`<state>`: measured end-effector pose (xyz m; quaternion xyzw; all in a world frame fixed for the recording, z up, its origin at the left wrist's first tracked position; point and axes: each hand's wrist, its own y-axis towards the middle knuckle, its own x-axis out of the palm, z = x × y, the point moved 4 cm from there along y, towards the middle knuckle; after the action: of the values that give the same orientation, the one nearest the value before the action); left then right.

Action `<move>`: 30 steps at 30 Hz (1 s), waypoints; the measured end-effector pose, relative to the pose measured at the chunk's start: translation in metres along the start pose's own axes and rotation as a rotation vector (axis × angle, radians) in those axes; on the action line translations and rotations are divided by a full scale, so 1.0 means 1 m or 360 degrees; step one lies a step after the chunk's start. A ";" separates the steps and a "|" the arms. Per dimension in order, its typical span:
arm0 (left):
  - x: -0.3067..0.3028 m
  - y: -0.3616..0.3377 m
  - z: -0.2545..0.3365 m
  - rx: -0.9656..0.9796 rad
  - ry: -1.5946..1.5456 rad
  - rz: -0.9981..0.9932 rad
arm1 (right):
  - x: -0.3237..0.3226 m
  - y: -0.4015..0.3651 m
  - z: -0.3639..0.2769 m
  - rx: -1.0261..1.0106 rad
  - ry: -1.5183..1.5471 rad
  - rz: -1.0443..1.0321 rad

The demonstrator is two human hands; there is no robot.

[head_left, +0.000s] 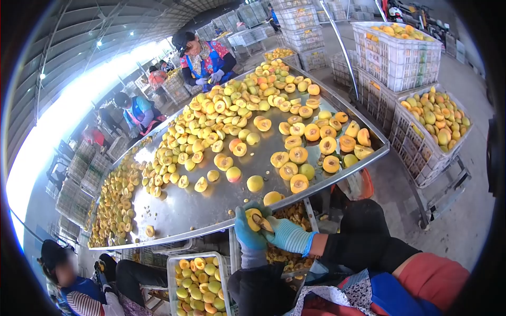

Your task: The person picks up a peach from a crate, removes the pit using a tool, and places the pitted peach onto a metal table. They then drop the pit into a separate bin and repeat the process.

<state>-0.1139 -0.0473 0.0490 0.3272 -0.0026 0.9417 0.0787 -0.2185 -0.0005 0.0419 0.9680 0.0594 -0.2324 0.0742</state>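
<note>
My left hand (247,230), in a teal glove, is closed around a cut apricot (254,217) just past the table's near edge. The fruit's open face, with a brown hollow, points upward. My right hand (289,235), in a teal and white striped glove, is closed at the fruit's right side. A brownish piece shows between its fingers and the fruit; whether it is part of the apricot or a tool I cannot make out. Apricot halves (299,155) lie cut side up on the metal table (195,210) in front of me.
Below my hands stands a crate of brownish scraps (287,258). A white crate of apricots (199,284) stands to its left. Stacked full crates (398,58) rise at the right. Across the table a person (208,60) handles fruit; another person (79,284) sits at lower left.
</note>
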 end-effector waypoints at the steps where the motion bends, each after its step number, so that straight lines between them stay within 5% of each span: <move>1: 0.007 -0.001 0.005 0.0103 0.0059 0.0029 | 0.001 0.004 0.001 -0.0003 0.0109 0.0050; 8: -0.016 0.005 0.014 0.0347 0.0249 -0.0004 | -0.016 0.003 -0.019 -0.0309 0.0140 0.0188; 9: -0.029 0.011 0.017 0.0658 0.0782 0.0068 | -0.016 0.002 -0.017 -0.0241 0.0027 0.0136; 11: -0.033 0.006 0.015 0.0805 0.1143 0.0055 | -0.013 0.001 -0.017 -0.0131 -0.0129 0.0141; 19: -0.004 0.002 0.016 0.0174 0.0084 0.0100 | -0.004 0.004 -0.018 -0.0170 -0.0193 0.0236; 25: 0.014 -0.008 0.022 0.0296 -0.0050 0.0330 | 0.000 0.006 -0.023 -0.0131 -0.0266 0.0112; 30: -0.005 -0.006 0.025 0.0205 0.0170 0.0069 | 0.006 0.006 -0.015 -0.0154 -0.0322 -0.0020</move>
<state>-0.0943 -0.0439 0.0651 0.2808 0.0550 0.9575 0.0371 -0.2056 -0.0031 0.0528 0.9345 0.0688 -0.3262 0.1251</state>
